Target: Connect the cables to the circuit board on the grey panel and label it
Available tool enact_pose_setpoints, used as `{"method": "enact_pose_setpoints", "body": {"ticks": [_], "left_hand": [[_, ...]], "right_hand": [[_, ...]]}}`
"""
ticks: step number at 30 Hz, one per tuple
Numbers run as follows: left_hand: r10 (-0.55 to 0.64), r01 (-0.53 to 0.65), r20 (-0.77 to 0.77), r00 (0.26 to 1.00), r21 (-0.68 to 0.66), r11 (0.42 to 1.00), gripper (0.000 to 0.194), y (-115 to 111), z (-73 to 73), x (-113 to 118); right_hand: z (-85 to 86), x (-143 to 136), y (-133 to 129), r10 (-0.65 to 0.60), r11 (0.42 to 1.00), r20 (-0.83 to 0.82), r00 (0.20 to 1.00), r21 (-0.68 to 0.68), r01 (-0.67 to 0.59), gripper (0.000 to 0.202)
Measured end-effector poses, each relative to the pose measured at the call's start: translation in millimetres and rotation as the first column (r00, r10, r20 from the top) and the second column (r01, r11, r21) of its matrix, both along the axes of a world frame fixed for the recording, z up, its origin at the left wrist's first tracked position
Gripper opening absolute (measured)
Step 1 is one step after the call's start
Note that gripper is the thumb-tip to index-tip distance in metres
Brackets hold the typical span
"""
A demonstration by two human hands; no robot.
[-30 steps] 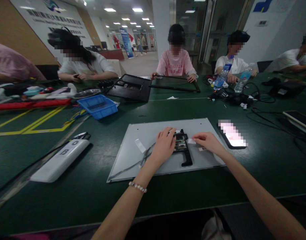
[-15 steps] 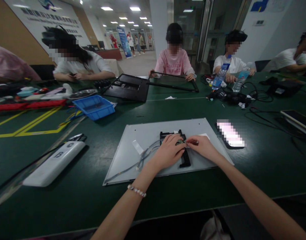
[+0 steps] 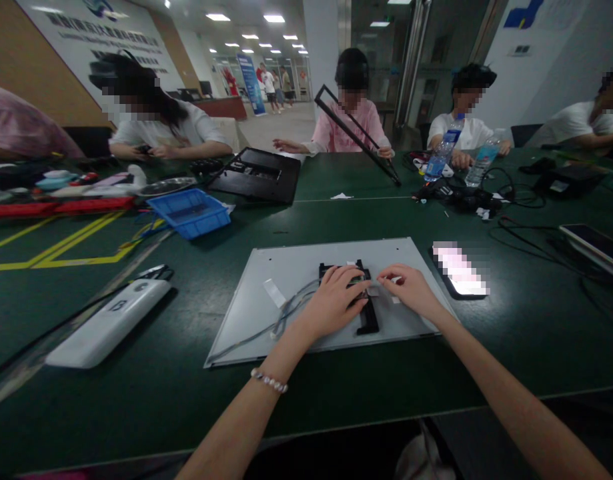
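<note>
A grey metal panel (image 3: 256, 287) lies flat on the green table, with a black plastic bracket (image 3: 369, 320) near its middle. My left hand (image 3: 333, 297) rests over the bracket, fingers spread, partly hiding a small green board. Grey cables (image 3: 291, 308) run from under that hand to the panel's lower left. Just right of the bracket, my right hand (image 3: 406, 287) is closed in a pinch; whatever small thing is between the fingertips cannot be made out. Whitish strips (image 3: 275, 293) lie on the panel, one of them at its left.
A lit phone (image 3: 459, 270) lies right of the panel, a white power bank (image 3: 111, 320) to the left. Behind are a blue tray (image 3: 191, 213), a black cover (image 3: 259, 175), bottles (image 3: 441, 157) and cables. Across the table a person holds a black frame (image 3: 356, 133).
My right hand has moved slightly right, away from my left hand. Across the table, the person has tilted the black frame up and let go of it with one hand.
</note>
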State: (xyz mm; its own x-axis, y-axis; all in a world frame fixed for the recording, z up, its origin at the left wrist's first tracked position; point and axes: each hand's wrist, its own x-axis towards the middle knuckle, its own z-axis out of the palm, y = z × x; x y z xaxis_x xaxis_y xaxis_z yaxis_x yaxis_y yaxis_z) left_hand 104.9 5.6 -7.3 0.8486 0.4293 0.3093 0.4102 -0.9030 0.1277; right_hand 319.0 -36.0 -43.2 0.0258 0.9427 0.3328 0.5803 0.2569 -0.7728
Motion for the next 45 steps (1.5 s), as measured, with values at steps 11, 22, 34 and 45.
{"method": "enact_pose_setpoints", "body": {"ticks": [11, 22, 34, 45], "left_hand": [[0.526, -0.520, 0.208, 0.825, -0.088, 0.850, 0.034, 45, 22.7, -85], [0.620, -0.557, 0.089, 0.779, -0.357, 0.750, 0.031, 61, -17.1, -142], [0.730, -0.377, 0.292, 0.618, -0.705, 0.601, 0.026, 45, 4.8, -133], [0.576, -0.454, 0.210, 0.790, -0.432, 0.779, 0.031, 30, 0.8, -122]], "right_hand": [[3.7, 1, -5, -0.022, 0.999, -0.038, 0.999, 0.034, 0.023, 0.014], [6.7, -7, -11, 0.015, 0.999, 0.068, 0.998, 0.041, -0.017, 0.015], [13.4, -11, -14, -0.005, 0.997, 0.074, 0.997, 0.083, -0.001, 0.017], [45.6, -65, -19, 0.205, 0.958, 0.346, 0.916, 0.119, -0.259, 0.031]]}}
